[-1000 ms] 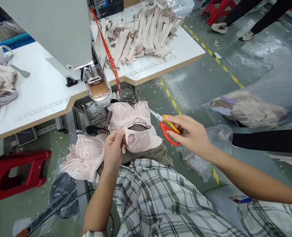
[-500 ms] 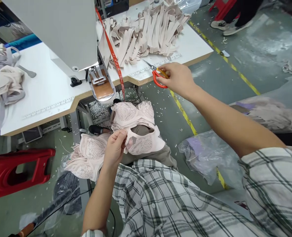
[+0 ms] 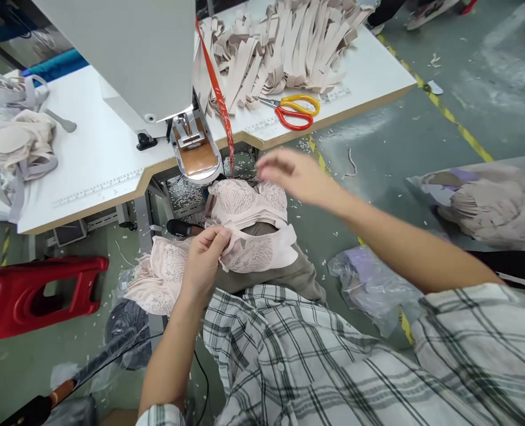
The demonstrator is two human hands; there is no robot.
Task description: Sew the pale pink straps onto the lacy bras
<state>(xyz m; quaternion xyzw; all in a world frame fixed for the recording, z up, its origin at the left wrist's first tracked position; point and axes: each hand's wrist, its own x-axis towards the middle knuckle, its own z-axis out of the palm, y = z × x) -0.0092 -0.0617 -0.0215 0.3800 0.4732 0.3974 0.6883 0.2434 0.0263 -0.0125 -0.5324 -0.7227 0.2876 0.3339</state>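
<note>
My left hand (image 3: 207, 257) pinches the edge of a pale pink lace bra (image 3: 256, 251) above my lap. More lace bras (image 3: 245, 201) lie behind it, over my knees, and another bunch (image 3: 158, 275) hangs to the left of my wrist. In the air above the lap, my right hand (image 3: 295, 177) is empty, its fingers loosely bent and apart, slightly blurred. Scissors (image 3: 295, 112) with one yellow and one red handle loop rest on the table edge beyond that hand, blades pointing left.
A sewing machine (image 3: 195, 148) stands on the white table (image 3: 94, 130), with a red ribbon (image 3: 218, 89) hanging beside it. Beige strips (image 3: 284, 47) are heaped at the back. Left are a fabric pile (image 3: 16, 142) and a red stool (image 3: 45, 296). Plastic bags (image 3: 378, 284) lie on the floor.
My right hand has let go of the scissors, which now lie on the table, and has moved back toward the lap. My left hand keeps its hold on the bra.
</note>
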